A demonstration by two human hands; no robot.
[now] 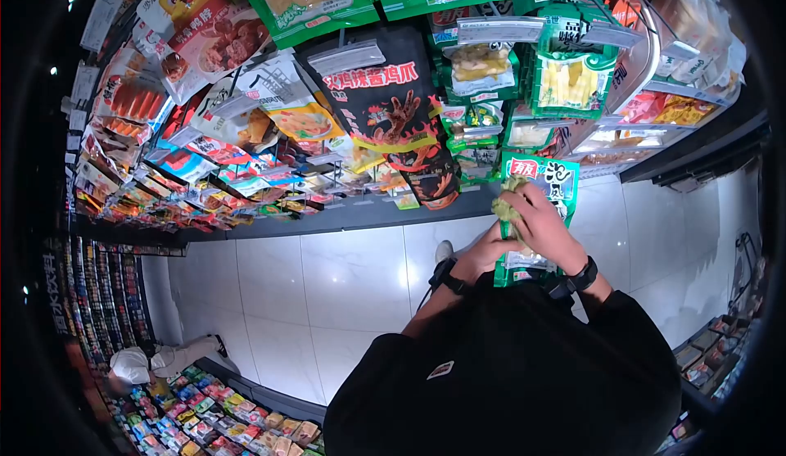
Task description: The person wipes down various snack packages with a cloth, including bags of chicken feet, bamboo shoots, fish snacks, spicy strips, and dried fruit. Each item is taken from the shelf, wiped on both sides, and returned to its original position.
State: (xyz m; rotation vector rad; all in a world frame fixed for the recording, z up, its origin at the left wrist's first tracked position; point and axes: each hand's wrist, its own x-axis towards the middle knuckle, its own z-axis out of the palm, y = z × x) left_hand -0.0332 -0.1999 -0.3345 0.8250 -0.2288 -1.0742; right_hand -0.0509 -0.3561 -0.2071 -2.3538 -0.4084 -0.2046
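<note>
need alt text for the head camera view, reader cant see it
A person's left hand and right hand hold a green packet, the right also clutching a crumpled yellow-green cloth-like item. Above hang packaged snacks, including a large black packet; beyond the hands' pale tiled floor, another person is at lower left.

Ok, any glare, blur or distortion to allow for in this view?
Head view: strong fisheye curve, edges falling to black; bright glare spots on the glossy white tiled floor; large lettering on the green plastic snack packet by left hand and right hand fairly legible; tall shelf of small colourful items, far left, too soft to read.
</note>
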